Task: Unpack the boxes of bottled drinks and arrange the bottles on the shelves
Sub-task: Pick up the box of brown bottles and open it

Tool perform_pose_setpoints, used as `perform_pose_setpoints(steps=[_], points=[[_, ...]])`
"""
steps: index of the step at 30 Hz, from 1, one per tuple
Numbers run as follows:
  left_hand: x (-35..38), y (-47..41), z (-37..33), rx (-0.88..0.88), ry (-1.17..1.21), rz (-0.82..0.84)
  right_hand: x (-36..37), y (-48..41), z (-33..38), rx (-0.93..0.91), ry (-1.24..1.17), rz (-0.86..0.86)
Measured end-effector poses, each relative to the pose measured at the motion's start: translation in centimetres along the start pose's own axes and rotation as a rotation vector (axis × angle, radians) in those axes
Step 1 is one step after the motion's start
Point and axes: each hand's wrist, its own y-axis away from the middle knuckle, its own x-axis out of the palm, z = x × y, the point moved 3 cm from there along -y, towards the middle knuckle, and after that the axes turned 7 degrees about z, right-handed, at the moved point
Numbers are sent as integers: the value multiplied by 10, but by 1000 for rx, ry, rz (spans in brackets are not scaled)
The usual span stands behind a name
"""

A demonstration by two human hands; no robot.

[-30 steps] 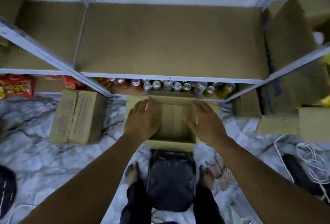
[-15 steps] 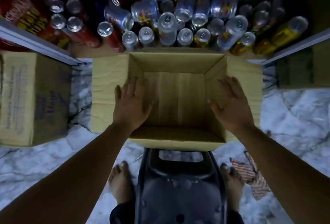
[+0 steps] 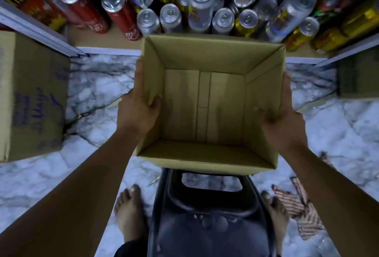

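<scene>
Nearest to the person is a black moulded plastic stool [image 3: 209,222] with a handle slot in its seat, and a bare foot [image 3: 130,213] stands on the white marble-patterned floor [image 3: 98,84] at either side of it. A striped red-and-white cloth [image 3: 301,209] lies on the floor just right of the stool.

Just beyond the stool is the open brown cardboard box [image 3: 205,105], its inside bare, showing only the bottom flaps and their seam. The left hand [image 3: 137,105] grips the box's left wall, thumb hooked inside over the rim and fingers flat against the outside. The right hand [image 3: 281,117] clasps the right wall the same way, thumb inside and fingers wrapped round the outer face. Whether the box rests on the floor or is lifted clear of it, I cannot tell.

Left of the open box, well apart across the floor, sits a closed brown cardboard carton [image 3: 30,96] with blurred purple print on its side.

Beyond the open box's far wall runs the low shelf with its white metal edge [image 3: 110,51]. On it stand crowded drink cans: tall red cans [image 3: 121,16] to the left, silver-topped cans [image 3: 202,2] directly behind the box, and gold cans [image 3: 346,29] to the right.
</scene>
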Motion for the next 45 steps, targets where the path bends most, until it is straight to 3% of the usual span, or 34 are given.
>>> perform_pose_setpoints(steps=[6, 14, 20, 31, 45], points=[[-6, 1, -3, -24, 77, 23, -6, 3, 8, 94, -6, 41], [-57, 19, 23, -45, 169, -29, -21, 14, 67, -39, 13, 92], [-118, 72, 72, -102, 191, -166, -8, 39, 148, -228, 43, 169], [-191, 207, 187, -493, 336, -419, 56, 93, 317, -638, 209, 320], [-161, 395, 259, -823, 526, -622, 136, 219, 395, -994, 404, 524]])
